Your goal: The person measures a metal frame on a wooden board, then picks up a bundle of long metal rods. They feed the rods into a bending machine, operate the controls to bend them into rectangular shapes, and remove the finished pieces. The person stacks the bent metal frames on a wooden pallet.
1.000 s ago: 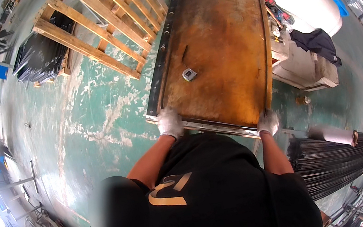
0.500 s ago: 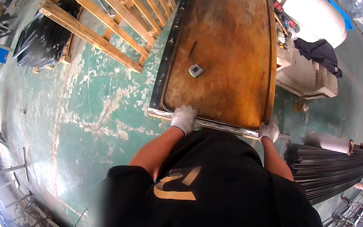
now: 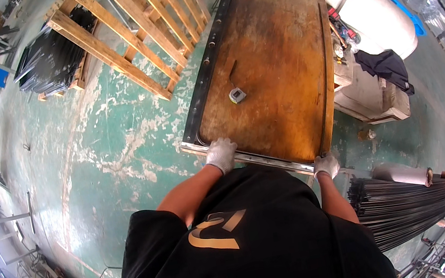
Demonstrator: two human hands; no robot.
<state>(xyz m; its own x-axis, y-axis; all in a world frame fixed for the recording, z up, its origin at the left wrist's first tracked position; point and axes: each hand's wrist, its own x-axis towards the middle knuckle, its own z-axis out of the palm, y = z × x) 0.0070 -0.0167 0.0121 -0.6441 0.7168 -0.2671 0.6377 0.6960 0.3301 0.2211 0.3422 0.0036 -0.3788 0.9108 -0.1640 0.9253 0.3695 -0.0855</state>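
A brown, worn work table (image 3: 273,52) reaches away in front of me, with a dark strip with holes (image 3: 212,51) down its left side. Along its near edge runs a silver metal strip (image 3: 273,158). My left hand (image 3: 221,154), in a pale glove, is closed over this strip near the left corner. At the near right corner, my gloved right hand (image 3: 326,165) is closed around the strip's end. The undersides of both grips are hidden. A tape measure (image 3: 237,95) lies on the table top beyond my left hand, beside a thin dark hooked piece (image 3: 232,70).
Wooden pallet slats (image 3: 122,43) stand left of the table. Right of it are a pale bench (image 3: 373,97) with tools and dark cloth (image 3: 385,67), and white rolls (image 3: 370,12). Black bars (image 3: 401,206) lie stacked at lower right, below another roll (image 3: 401,174).
The whole view has shifted slightly, with the table's near edge lower in the picture. My left hand sits marginally farther left along the strip. My right hand keeps its place at the corner.
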